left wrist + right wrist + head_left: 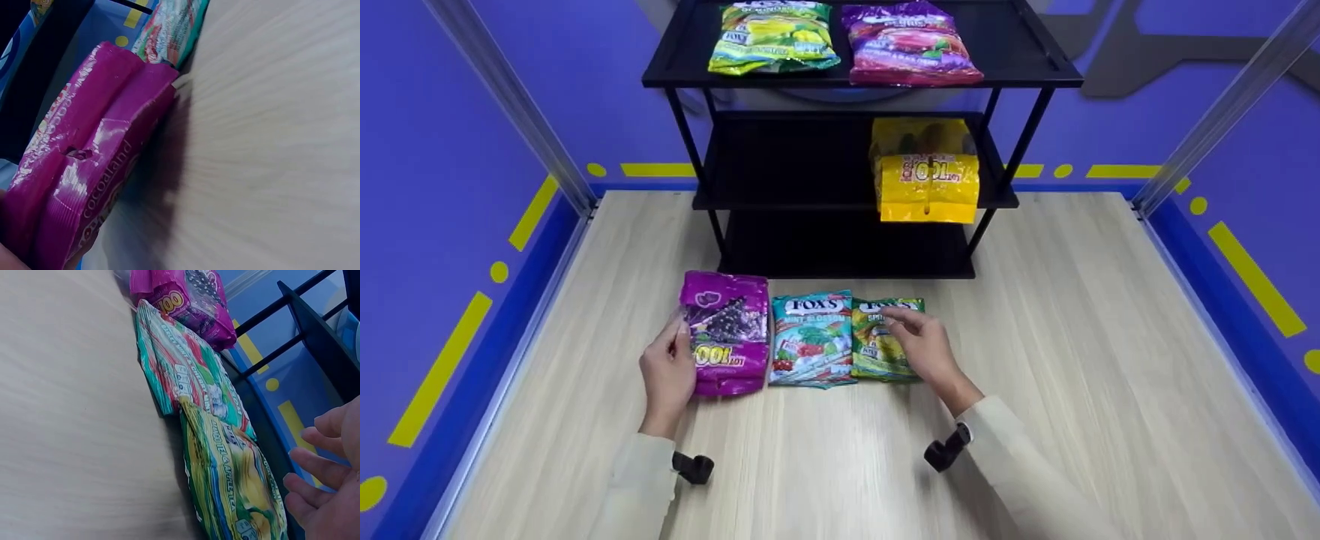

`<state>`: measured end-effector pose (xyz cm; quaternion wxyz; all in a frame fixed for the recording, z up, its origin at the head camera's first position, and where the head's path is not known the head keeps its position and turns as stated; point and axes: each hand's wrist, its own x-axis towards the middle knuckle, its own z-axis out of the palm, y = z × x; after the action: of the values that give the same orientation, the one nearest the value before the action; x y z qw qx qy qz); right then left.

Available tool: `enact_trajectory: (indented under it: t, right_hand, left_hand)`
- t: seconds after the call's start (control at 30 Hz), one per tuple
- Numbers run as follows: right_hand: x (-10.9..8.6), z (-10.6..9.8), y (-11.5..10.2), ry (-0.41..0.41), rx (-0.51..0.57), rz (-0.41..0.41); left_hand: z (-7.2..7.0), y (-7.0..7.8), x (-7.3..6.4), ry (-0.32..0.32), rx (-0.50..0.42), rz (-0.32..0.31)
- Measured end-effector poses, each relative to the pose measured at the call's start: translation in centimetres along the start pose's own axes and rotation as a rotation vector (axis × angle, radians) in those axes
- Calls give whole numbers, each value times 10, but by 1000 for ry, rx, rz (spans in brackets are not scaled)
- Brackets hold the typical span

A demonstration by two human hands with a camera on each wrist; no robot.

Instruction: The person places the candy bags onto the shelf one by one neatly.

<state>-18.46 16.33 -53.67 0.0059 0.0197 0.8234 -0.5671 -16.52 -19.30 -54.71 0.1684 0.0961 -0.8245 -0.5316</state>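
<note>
- Currently, the left hand (669, 367) pinches the left edge of the purple bag (729, 324) between thumb and fingers.
- The purple bag is at the left end of a row of three, in front of the black rack (795, 161).
- The teal bag (812, 341) lies in the middle, just beside it, on the table (810, 465).
- The green bag (877, 352) lies at the right end, adjoining the teal bag.
- The right hand (926, 345) is near the green bag, fingers spread and slightly bent.
- A yellow bag (930, 187) overhangs the rack's middle shelf.
</note>
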Motion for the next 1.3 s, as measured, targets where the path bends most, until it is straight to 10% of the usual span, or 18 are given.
enact_trajectory:
  t: [1.3]
  right_hand:
    - [-12, 19, -13, -154, 120, -30]
  left_hand:
    - [21, 60, -20, 46, -180, 51]
